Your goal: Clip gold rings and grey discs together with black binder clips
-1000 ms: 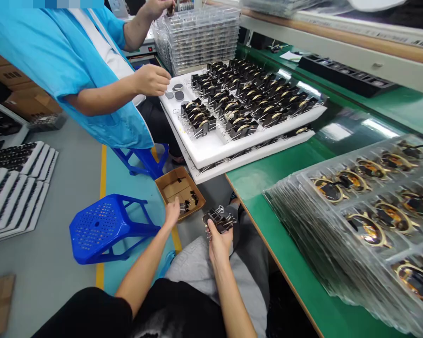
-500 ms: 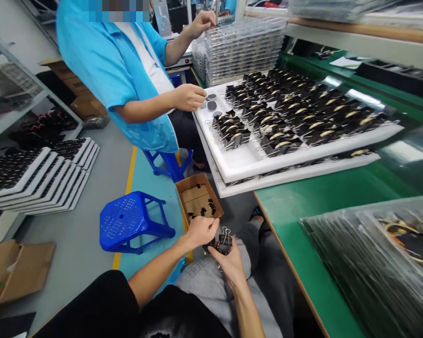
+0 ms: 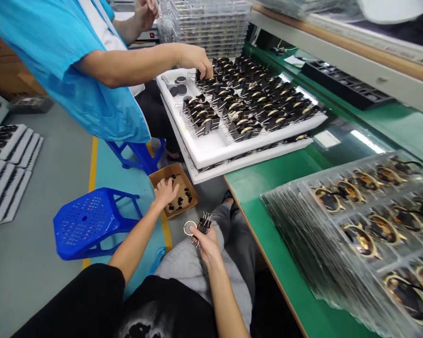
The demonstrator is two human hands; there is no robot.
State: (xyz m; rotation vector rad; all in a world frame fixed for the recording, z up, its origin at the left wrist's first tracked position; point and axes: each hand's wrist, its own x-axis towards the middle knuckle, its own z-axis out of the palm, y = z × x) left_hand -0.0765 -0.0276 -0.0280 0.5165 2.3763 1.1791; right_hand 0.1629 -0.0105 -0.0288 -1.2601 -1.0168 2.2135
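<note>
Down at the cardboard box (image 3: 181, 212) on the floor, my left hand (image 3: 165, 192) reaches in with its fingers apart, over loose black binder clips (image 3: 187, 195). Over my lap, my right hand (image 3: 208, 243) is closed around a round gold-rimmed part (image 3: 190, 228), like a watch case, with a grey disc in its middle. Black binder clips (image 3: 204, 224) with wire handles are bunched at that part, in the same hand. How many clips grip it I cannot tell.
White foam trays (image 3: 211, 155) of clipped parts overhang the green table (image 3: 245, 180). A co-worker's hand (image 3: 197, 61) is at the upper tray. Clear plastic trays (image 3: 303, 234) with gold-rimmed parts are stacked at right. A blue stool (image 3: 88, 220) stands left of the box.
My left hand has moved from beside my right hand into the box, and its fingers have spread. The gold-rimmed part now shows in my right hand. The co-worker's hand has moved over the clipped parts.
</note>
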